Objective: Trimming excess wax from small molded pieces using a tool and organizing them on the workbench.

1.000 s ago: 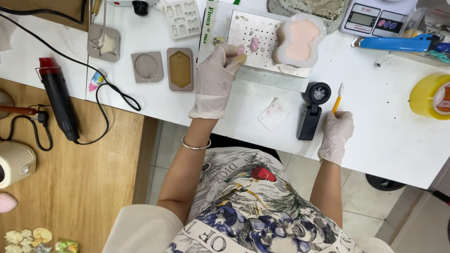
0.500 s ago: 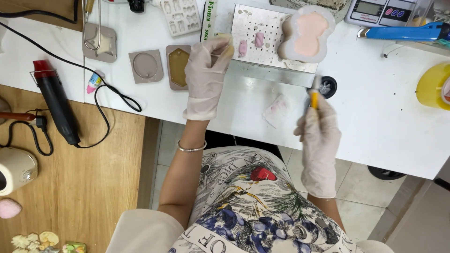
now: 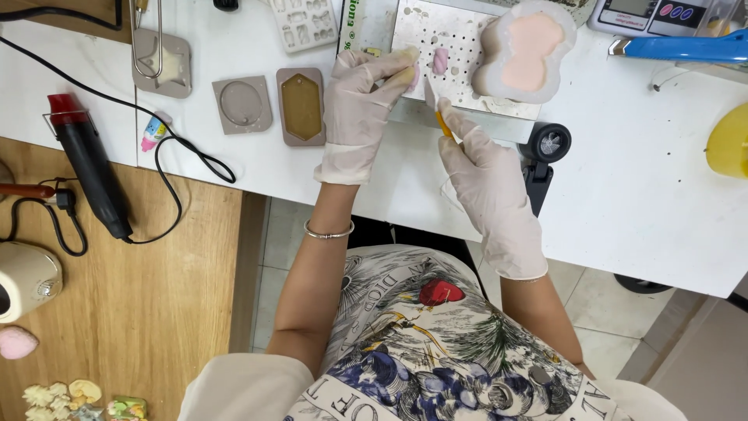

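A small pale piece (image 3: 408,75) is being pinched steady by the left hand (image 3: 360,109) over the perforated tray (image 3: 460,58), while a yellow-handled blade (image 3: 438,113) is being gripped in the closed right hand (image 3: 487,183) for trimming.

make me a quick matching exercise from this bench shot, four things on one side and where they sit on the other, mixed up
Things:
1. heat gun
2. hexagon mould
3. craft knife
4. pink-filled mould

Places:
A. on the perforated plate, at its right end
B. in the right hand
C. across the edge between the white table and the wooden top
D. just left of the left hand

Pairs: 1-C, 2-D, 3-B, 4-A
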